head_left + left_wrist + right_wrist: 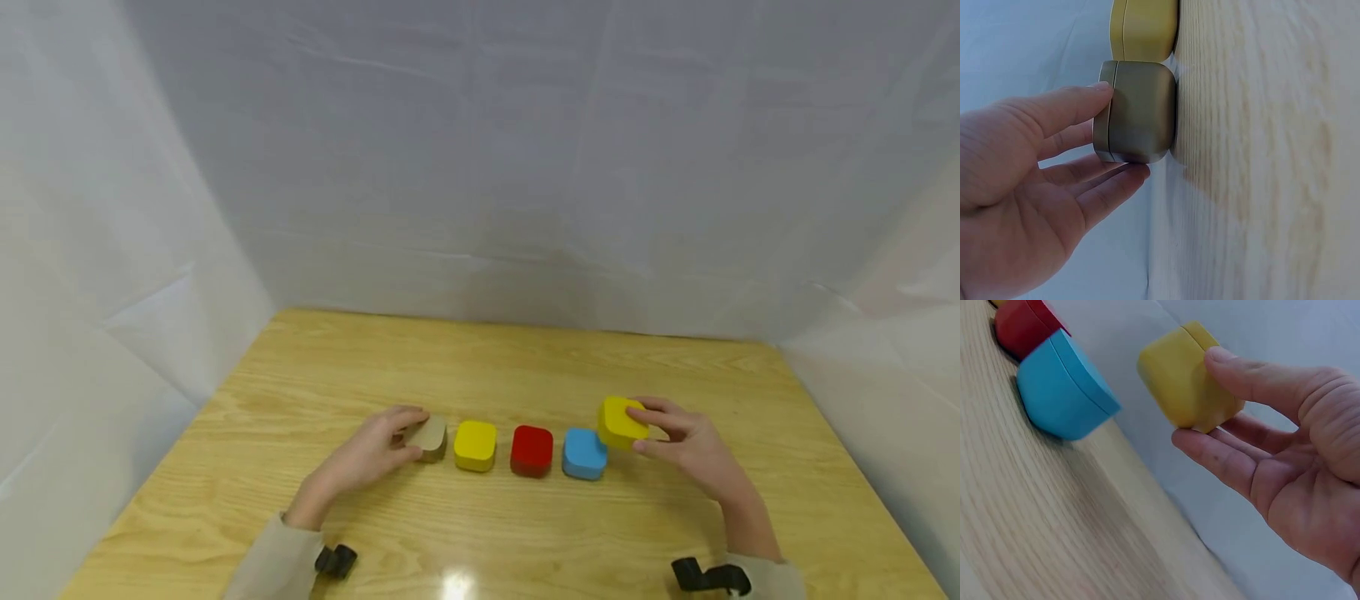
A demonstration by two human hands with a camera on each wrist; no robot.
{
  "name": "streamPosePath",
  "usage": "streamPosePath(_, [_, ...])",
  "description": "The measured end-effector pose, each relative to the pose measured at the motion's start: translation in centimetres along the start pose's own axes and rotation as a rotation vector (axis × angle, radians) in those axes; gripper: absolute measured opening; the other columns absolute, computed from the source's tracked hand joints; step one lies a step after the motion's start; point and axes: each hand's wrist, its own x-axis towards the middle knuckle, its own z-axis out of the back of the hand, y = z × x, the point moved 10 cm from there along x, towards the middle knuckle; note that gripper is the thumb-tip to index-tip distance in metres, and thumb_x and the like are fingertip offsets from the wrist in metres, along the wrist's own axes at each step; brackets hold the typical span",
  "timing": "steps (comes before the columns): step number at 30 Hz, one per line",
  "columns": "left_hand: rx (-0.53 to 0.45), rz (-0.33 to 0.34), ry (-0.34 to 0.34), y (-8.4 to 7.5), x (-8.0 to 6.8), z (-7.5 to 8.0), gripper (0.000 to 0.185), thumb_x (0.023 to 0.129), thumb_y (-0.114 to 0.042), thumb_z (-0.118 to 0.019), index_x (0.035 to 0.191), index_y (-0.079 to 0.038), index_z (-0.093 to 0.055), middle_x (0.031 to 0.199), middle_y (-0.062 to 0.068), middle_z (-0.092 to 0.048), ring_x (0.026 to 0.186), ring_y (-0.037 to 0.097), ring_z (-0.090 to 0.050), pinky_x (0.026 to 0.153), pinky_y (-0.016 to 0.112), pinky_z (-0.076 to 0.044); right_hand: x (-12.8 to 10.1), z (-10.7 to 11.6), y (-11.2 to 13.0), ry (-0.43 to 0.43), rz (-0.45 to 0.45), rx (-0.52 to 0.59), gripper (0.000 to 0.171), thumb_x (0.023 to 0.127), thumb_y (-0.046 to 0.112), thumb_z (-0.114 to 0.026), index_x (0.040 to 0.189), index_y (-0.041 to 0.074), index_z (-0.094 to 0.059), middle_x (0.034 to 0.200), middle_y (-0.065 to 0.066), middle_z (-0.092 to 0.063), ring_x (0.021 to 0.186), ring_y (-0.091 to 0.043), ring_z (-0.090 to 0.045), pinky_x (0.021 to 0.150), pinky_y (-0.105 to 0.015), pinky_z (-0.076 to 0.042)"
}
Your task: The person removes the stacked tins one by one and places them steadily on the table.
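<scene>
My right hand (pixel 690 446) holds a yellow rounded-square box (pixel 621 422) between thumb and fingers. In the right wrist view this yellow box (pixel 1188 378) is tilted and lifted off the wood, and a seam runs round it near the top. My left hand (pixel 367 450) grips a grey-beige box (pixel 431 437) of the same shape at the row's left end. The left wrist view shows that grey-beige box (pixel 1141 112) resting on the table, thumb at its lid edge and fingers on the opposite side.
Between the hands, another yellow box (pixel 475 446), a red box (pixel 532 451) and a blue box (pixel 585 454) stand in a row on the wooden table (pixel 450 358). White sheeting (pixel 480 167) hangs behind and at both sides. Black straps (pixel 336 561) sit at the wrists.
</scene>
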Motion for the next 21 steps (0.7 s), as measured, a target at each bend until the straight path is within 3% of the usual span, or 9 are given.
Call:
streamPosePath(5, [0.011, -0.003, -0.001, 0.0, 0.0, 0.1, 0.052, 0.095, -0.006, -0.065, 0.142, 0.007, -0.047, 0.146, 0.027, -0.045, 0.13, 0.04, -0.049, 0.1, 0.047, -0.049, -0.5, 0.7, -0.8, 0.004, -0.03, -0.042, 0.043, 0.089, 0.005, -0.073, 0.129, -0.005, -0.062, 0.141, -0.023, -0.049, 0.121, 0.004, -0.05, 0.097, -0.014, -0.044])
streamPosePath(9, [0.016, 0.003, -0.003, 0.0, -0.1, 0.0, 0.052, 0.095, -0.007, -0.066, 0.142, 0.006, -0.048, 0.146, 0.026, -0.045, 0.13, 0.04, -0.049, 0.101, 0.047, -0.049, -0.8, 1.0, -1.9, 0.003, -0.073, -0.059, 0.043, 0.087, 0.007, -0.076, 0.127, -0.004, -0.065, 0.141, -0.03, -0.045, 0.12, 0.006, -0.048, 0.099, -0.014, -0.043])
streamPosePath(21, [0.011, -0.001, -0.003, 0.0, -0.4, 0.3, 0.052, 0.096, -0.008, -0.065, 0.142, 0.007, -0.047, 0.147, 0.027, -0.044, 0.13, 0.04, -0.049, 0.101, 0.047, -0.049, -1.5, 1.0, -4.2, 0.053, -0.159, -0.123, 0.045, 0.082, 0.013, -0.082, 0.124, 0.004, -0.068, 0.142, -0.024, -0.049, 0.118, 0.004, -0.052, 0.097, -0.011, -0.041])
